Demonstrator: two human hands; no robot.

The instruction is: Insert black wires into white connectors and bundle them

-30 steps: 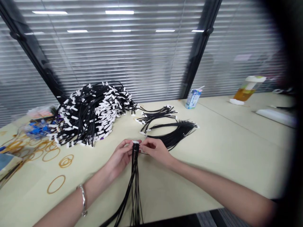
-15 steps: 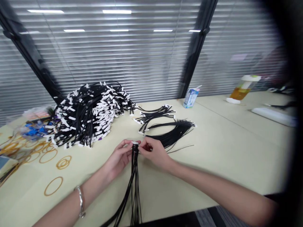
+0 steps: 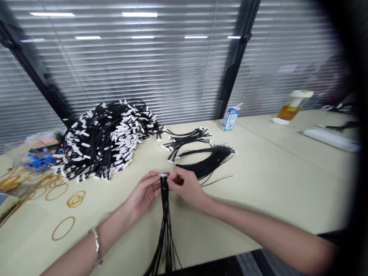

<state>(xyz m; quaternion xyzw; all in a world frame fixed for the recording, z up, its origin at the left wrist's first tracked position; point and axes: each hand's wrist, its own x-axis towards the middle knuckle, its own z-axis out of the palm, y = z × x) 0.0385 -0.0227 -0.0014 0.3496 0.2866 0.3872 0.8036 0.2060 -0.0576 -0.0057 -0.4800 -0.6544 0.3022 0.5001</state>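
My left hand [image 3: 143,193] and my right hand [image 3: 186,187] meet at the middle of the table, both pinching the top end of a bundle of thin black cables [image 3: 165,226]. The bundle has a small white tag at its top and hangs toward me over the table's near edge. Just behind my right hand lies a loose fan of black cables [image 3: 211,161]. Farther back lies a smaller bunch of tagged cables [image 3: 185,141].
A big heap of black cables with white tags [image 3: 106,138] fills the back left. Tan rubber bands [image 3: 63,227] lie scattered at the left, by blue items [image 3: 38,161]. A drink carton [image 3: 229,118], a jar of amber liquid [image 3: 291,109] and a white object [image 3: 327,138] stand at the right.
Both hands stay on the bundle's top; my right fingers have curled closer around it. One thin cable now lies loose to the right of the fan. The view shifted slightly.
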